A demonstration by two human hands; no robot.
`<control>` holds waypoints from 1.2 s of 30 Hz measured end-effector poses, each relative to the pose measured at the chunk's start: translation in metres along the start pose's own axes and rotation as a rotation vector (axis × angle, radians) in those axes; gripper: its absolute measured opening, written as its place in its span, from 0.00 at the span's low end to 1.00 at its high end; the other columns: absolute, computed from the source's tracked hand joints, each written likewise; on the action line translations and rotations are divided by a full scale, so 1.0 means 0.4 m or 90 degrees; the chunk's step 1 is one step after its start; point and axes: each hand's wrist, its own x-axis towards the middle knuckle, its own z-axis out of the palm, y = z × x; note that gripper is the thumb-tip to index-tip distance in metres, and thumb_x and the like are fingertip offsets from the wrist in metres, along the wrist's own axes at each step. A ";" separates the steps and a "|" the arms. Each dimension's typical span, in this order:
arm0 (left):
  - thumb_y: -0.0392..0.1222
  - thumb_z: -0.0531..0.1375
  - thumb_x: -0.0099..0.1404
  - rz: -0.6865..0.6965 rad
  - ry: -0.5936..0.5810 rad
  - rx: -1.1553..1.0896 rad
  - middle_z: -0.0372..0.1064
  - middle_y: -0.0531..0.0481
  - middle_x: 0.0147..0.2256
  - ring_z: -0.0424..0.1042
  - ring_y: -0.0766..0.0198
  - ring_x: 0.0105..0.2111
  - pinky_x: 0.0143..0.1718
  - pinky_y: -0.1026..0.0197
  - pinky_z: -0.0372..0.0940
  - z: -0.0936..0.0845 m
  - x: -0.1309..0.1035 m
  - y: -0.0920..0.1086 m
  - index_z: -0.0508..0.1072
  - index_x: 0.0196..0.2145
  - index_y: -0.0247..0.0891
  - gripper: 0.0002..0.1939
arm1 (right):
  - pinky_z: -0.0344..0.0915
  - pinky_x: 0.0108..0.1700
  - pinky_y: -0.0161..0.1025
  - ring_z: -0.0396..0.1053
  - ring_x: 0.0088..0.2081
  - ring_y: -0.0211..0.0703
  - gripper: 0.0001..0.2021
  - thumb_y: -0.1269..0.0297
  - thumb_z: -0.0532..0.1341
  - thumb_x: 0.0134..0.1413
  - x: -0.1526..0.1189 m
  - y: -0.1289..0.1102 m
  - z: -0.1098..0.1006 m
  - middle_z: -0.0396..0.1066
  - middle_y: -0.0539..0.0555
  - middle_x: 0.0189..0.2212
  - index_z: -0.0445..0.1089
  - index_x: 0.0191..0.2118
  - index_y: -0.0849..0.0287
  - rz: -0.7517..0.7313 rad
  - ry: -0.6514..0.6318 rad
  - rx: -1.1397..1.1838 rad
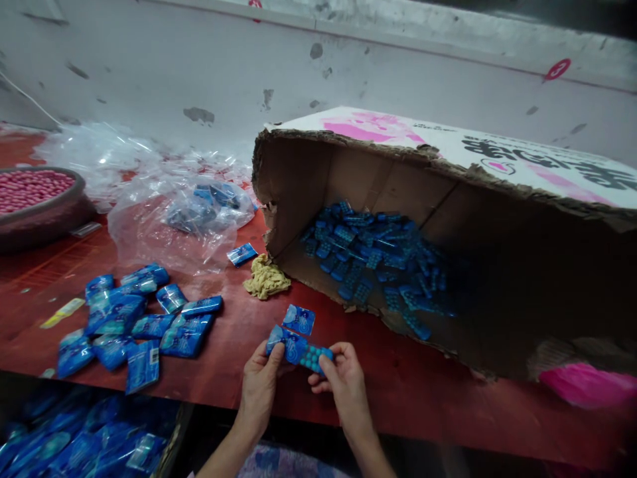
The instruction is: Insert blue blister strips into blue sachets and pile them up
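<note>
Blue packet in both hands, contents half-hidden

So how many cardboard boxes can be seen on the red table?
1. The cardboard box lies on its side at the right of the red table, its open end facing the hands, with blue trays inside. Others may be out of view.

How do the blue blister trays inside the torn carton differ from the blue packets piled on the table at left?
The blister trays lie bare, their bumpy grids showing, in a loose heap inside the tipped cardboard carton. The packets are sealed in glossy printed wrappers and lie out on the red table. The trays sit in shadow; the packets catch light. Both are blue and similar in size. The left hand and right hand hold one tray partly in a wrapper.
</note>
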 end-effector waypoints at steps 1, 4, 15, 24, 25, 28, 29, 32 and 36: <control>0.48 0.64 0.46 -0.029 -0.008 -0.017 0.72 0.53 0.23 0.70 0.65 0.22 0.27 0.63 0.66 0.004 -0.002 0.001 0.70 0.31 0.35 0.16 | 0.65 0.20 0.31 0.69 0.20 0.35 0.12 0.58 0.59 0.48 -0.003 0.005 0.002 0.65 0.45 0.24 0.55 0.34 0.56 -0.026 0.023 -0.038; 0.45 0.66 0.45 -0.119 -0.019 -0.065 0.72 0.52 0.23 0.71 0.64 0.23 0.27 0.62 0.66 0.014 -0.006 0.010 0.68 0.29 0.36 0.15 | 0.67 0.28 0.33 0.70 0.25 0.37 0.08 0.61 0.59 0.49 -0.021 0.012 0.011 0.67 0.48 0.26 0.60 0.34 0.57 -0.117 0.074 -0.161; 0.41 0.59 0.55 -0.250 -0.214 -0.098 0.73 0.49 0.26 0.72 0.62 0.27 0.31 0.60 0.65 -0.002 -0.006 0.064 0.70 0.27 0.34 0.06 | 0.62 0.19 0.29 0.65 0.16 0.31 0.15 0.58 0.65 0.41 -0.013 0.012 0.024 0.67 0.45 0.22 0.59 0.32 0.58 0.025 -0.071 0.094; 0.39 0.60 0.55 -0.273 -0.278 -0.131 0.74 0.47 0.31 0.72 0.62 0.33 0.40 0.59 0.62 0.009 -0.013 0.083 0.74 0.32 0.35 0.07 | 0.65 0.38 0.35 0.68 0.35 0.40 0.12 0.64 0.66 0.40 -0.003 0.001 -0.002 0.72 0.51 0.33 0.69 0.35 0.58 -0.074 -0.101 0.000; 0.40 0.60 0.54 -0.270 -0.260 -0.126 0.74 0.48 0.30 0.72 0.62 0.32 0.39 0.59 0.62 0.013 -0.015 0.075 0.74 0.30 0.36 0.06 | 0.65 0.37 0.35 0.68 0.34 0.41 0.11 0.64 0.65 0.42 -0.007 0.004 0.000 0.72 0.51 0.32 0.70 0.35 0.58 -0.076 -0.075 -0.015; 0.42 0.62 0.53 -0.263 -0.198 -0.137 0.73 0.50 0.26 0.71 0.64 0.28 0.38 0.59 0.62 0.026 -0.025 0.041 0.73 0.25 0.35 0.07 | 0.65 0.36 0.36 0.68 0.32 0.40 0.10 0.63 0.63 0.44 -0.014 0.016 0.008 0.72 0.51 0.30 0.69 0.35 0.58 -0.091 0.002 -0.040; 0.42 0.62 0.52 -0.262 -0.181 -0.148 0.73 0.50 0.26 0.71 0.64 0.28 0.39 0.59 0.62 0.029 -0.030 0.030 0.73 0.25 0.35 0.07 | 0.65 0.36 0.35 0.68 0.31 0.40 0.10 0.63 0.63 0.44 -0.014 0.019 0.010 0.72 0.51 0.30 0.69 0.35 0.58 -0.093 0.014 -0.048; 0.42 0.62 0.52 -0.267 -0.159 -0.157 0.74 0.49 0.27 0.71 0.64 0.30 0.39 0.59 0.62 0.035 -0.040 0.010 0.73 0.27 0.35 0.07 | 0.65 0.34 0.34 0.68 0.30 0.39 0.08 0.64 0.62 0.45 -0.009 0.021 0.012 0.71 0.50 0.28 0.68 0.34 0.59 -0.081 0.004 -0.051; 0.42 0.63 0.52 -0.265 -0.150 -0.139 0.74 0.49 0.26 0.71 0.66 0.28 0.37 0.61 0.62 0.031 -0.032 0.021 0.72 0.26 0.34 0.07 | 0.65 0.34 0.35 0.67 0.31 0.40 0.05 0.67 0.60 0.47 -0.013 0.009 0.010 0.71 0.50 0.28 0.68 0.34 0.58 -0.127 -0.003 -0.144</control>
